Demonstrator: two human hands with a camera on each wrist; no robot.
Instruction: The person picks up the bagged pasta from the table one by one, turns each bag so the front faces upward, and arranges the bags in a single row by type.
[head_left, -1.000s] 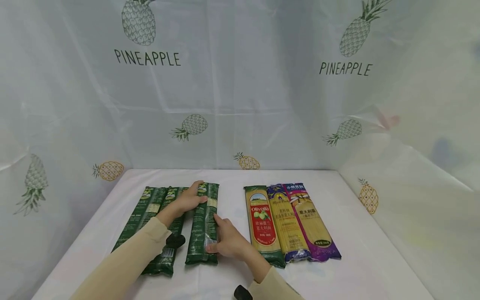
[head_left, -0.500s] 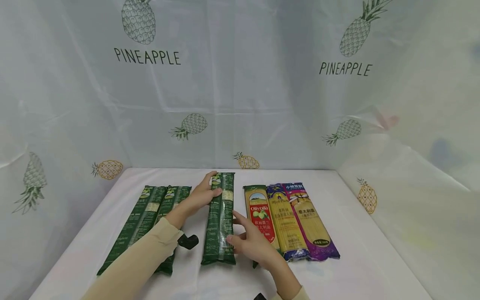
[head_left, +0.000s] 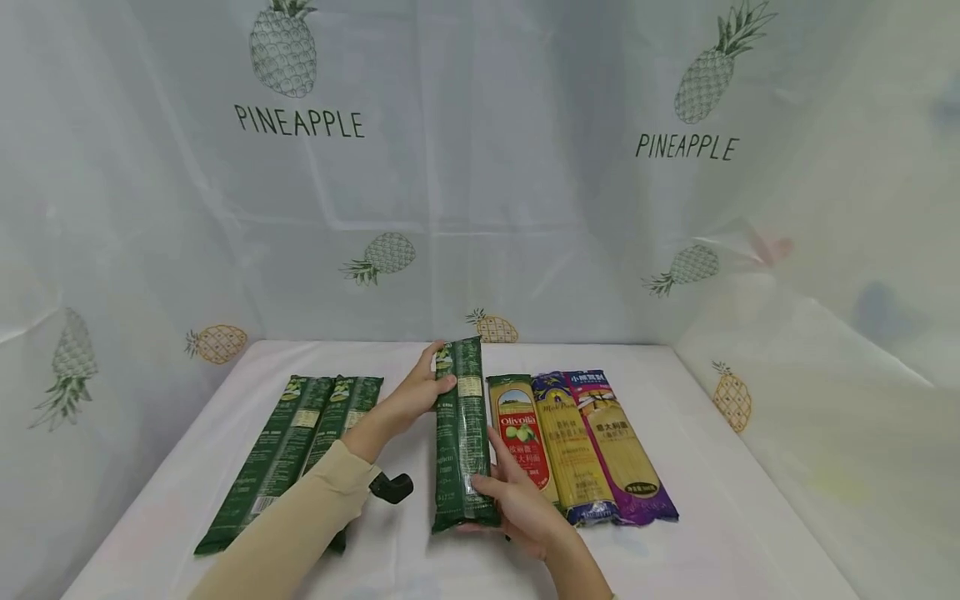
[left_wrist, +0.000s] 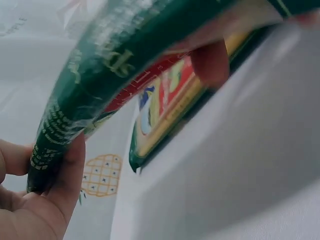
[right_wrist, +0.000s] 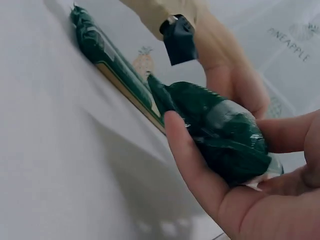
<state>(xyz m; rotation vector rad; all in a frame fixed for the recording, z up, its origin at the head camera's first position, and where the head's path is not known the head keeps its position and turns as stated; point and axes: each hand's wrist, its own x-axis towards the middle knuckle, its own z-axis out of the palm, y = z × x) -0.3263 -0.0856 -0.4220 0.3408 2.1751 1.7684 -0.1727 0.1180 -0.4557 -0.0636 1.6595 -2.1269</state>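
Note:
Both hands hold one green spaghetti packet (head_left: 459, 442), raised above the white table with its printed back showing in the head view. My left hand (head_left: 416, 390) grips the far end; in the left wrist view its thumb and fingers pinch the packet's tip. At the near end my right hand (head_left: 528, 507) holds the packet between thumb and fingers, also visible in the right wrist view (right_wrist: 240, 200). Just right of the held packet lies a red-labelled Olivoila packet (head_left: 527, 446), partly hidden by the right hand.
Two more green packets (head_left: 288, 442) (head_left: 352, 408) lie at the left, partly covered by the left sleeve (head_left: 300, 525). A yellow-and-blue packet (head_left: 573, 450) and a purple pasta packet (head_left: 622, 450) lie side by side at the right. Pineapple-printed sheeting (head_left: 510, 208) surrounds the table.
The held green packet has moved right, away from the two other green packets and close to the Olivoila packet, and has been lifted. Both hands have moved with it.

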